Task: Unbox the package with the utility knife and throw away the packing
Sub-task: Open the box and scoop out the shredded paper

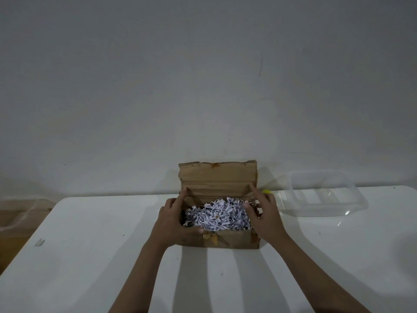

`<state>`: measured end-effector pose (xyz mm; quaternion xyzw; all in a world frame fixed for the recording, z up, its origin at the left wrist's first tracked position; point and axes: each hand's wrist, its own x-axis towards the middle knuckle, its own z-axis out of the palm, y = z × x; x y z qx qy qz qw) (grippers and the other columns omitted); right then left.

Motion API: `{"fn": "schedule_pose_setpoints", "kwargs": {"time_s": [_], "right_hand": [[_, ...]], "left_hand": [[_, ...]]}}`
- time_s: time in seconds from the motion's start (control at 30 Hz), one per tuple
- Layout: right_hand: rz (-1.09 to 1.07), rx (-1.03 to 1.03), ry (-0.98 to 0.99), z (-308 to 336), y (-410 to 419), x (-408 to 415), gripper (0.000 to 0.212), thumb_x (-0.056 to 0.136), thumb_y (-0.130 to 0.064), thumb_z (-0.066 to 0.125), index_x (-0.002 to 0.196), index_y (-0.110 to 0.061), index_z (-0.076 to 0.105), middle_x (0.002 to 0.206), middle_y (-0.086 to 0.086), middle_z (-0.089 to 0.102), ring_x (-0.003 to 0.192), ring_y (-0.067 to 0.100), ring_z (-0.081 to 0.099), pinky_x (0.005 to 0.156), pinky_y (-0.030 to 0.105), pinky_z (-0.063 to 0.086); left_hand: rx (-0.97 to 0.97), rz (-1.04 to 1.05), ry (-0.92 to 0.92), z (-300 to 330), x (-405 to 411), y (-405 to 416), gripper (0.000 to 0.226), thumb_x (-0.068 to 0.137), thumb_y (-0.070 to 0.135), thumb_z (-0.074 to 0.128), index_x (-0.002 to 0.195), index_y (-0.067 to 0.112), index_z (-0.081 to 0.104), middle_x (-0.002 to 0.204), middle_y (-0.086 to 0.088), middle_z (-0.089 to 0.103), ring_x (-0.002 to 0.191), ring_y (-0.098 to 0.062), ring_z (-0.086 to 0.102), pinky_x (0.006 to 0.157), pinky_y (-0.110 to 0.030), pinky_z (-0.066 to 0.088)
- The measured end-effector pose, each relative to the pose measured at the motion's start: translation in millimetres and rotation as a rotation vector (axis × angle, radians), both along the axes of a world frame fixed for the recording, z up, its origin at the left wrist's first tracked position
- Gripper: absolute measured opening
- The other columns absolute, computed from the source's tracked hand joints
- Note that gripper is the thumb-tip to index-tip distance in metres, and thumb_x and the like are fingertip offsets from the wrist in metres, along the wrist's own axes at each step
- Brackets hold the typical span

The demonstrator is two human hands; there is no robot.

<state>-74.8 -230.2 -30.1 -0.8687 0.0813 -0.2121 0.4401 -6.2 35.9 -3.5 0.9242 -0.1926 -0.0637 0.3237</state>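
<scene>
1 open box (217,179), 2 hands: left hand (172,219), right hand (265,214).

Plain room: bare wall (203,75), white table (90,256).

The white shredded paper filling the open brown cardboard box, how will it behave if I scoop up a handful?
The white shredded paper looks loose and fluffy, so it is probably very light and compressible. Being separate thin strips, it will likely shed bits over the brown cardboard box edge onto the white table.

Head view, forward and down (close)
</scene>
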Motion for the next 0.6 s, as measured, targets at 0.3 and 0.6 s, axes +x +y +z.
{"fn": "schedule_pose_setpoints", "kwargs": {"time_s": [0.3,0.6], "right_hand": [[0.087,-0.058,0.200,-2,-7,-9,0.053,0.093,-0.039,0.050,0.143,-0.033,0.033,0.108,0.009,0.036,0.080,0.014,0.045,0.079,0.024,0.037],[-0.029,-0.218,0.075,20,1,-18,0.042,0.090,-0.027,0.060,0.129,-0.014,0.056,0.112,0.015,0.049,0.105,0.030,0.047,0.086,0.041,0.048]], "left_hand": [[-0.043,0.072,0.019,-13,-5,-1,0.126,0.038,0.091,0.059,0.146,0.045,0.015,0.111,0.003,0.039,0.110,-0.022,0.042,0.096,-0.039,0.044],[-0.080,0.177,-0.143,-13,-23,-4,0.098,0.058,0.078,0.059,0.143,0.036,0.035,0.128,-0.006,0.039,0.121,-0.026,0.039,0.092,-0.040,0.045]]}}
